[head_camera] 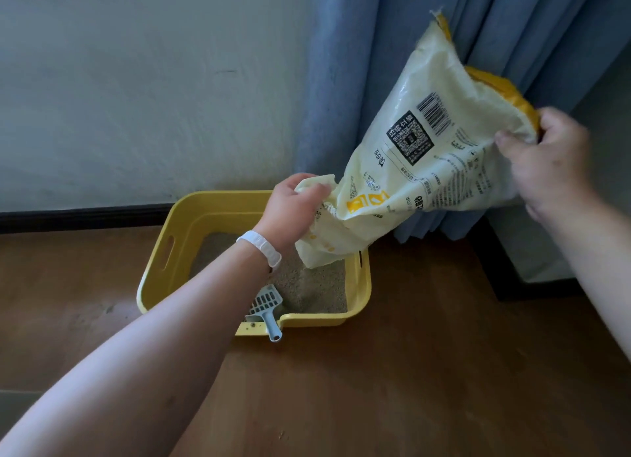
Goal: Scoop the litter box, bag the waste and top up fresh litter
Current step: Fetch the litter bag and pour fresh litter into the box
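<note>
Head view: a person tips a pale litter bag [420, 169] over a yellow litter box [362, 285] on a wooden floor, working with 2 hands. The left hand [293, 207] bunches the bag's lower, open end in curled fingers, just above the grey litter [321, 292] at the box's far right corner. The right hand [543, 159] pinches the raised bottom corner against a blue curtain [375, 46]. A blue scoop [266, 306] leans on the near rim. No stream of litter is visible. A clean top-up likely means holding the mouth low inside the walls, lifting the bottom gradually, easing the left grip to meter flow, and steering clear of the scoop.
</note>
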A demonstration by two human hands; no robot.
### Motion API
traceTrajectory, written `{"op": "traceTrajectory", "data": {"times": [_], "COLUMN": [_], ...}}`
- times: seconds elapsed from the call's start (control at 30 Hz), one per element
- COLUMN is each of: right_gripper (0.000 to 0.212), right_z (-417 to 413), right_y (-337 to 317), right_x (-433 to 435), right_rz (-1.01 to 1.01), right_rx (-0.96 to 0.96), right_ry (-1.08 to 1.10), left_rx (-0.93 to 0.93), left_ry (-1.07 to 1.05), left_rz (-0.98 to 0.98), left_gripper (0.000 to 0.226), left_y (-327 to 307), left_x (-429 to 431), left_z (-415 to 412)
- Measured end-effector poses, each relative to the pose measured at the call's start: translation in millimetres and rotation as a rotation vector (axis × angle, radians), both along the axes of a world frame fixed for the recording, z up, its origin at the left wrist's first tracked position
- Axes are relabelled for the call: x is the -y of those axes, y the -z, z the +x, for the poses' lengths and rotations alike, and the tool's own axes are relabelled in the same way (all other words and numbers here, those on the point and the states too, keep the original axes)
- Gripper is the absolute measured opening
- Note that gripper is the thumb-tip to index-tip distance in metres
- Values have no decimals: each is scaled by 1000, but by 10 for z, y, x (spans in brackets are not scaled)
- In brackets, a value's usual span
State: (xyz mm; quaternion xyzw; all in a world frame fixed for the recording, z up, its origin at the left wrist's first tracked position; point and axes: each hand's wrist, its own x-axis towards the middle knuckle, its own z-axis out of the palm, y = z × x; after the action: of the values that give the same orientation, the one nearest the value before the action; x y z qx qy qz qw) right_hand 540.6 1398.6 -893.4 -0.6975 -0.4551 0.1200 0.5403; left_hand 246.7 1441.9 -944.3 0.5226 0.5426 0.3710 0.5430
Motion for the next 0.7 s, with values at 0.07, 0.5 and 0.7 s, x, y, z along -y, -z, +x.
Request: {"op": "traceTrajectory", "data": {"times": [0.07, 0.5, 0.7], "right_gripper": [11, 11, 17], "right_z": [-10, -469, -670], "right_y": [85, 513, 627], "right_x": [-7, -240, -242], "right_rz": [-23, -220, -335], "right_rx": [-46, -298, -418], "right_ry": [2, -34, -63], "left_rx": [-24, -156, -167], "left_ry": [0, -133, -213], "left_rz": [25, 136, 234], "left_gripper": [9, 10, 7], "left_y": [-66, -419, -680], "left_x": [-15, -83, -169], "left_z": [-51, -554, -616]}}
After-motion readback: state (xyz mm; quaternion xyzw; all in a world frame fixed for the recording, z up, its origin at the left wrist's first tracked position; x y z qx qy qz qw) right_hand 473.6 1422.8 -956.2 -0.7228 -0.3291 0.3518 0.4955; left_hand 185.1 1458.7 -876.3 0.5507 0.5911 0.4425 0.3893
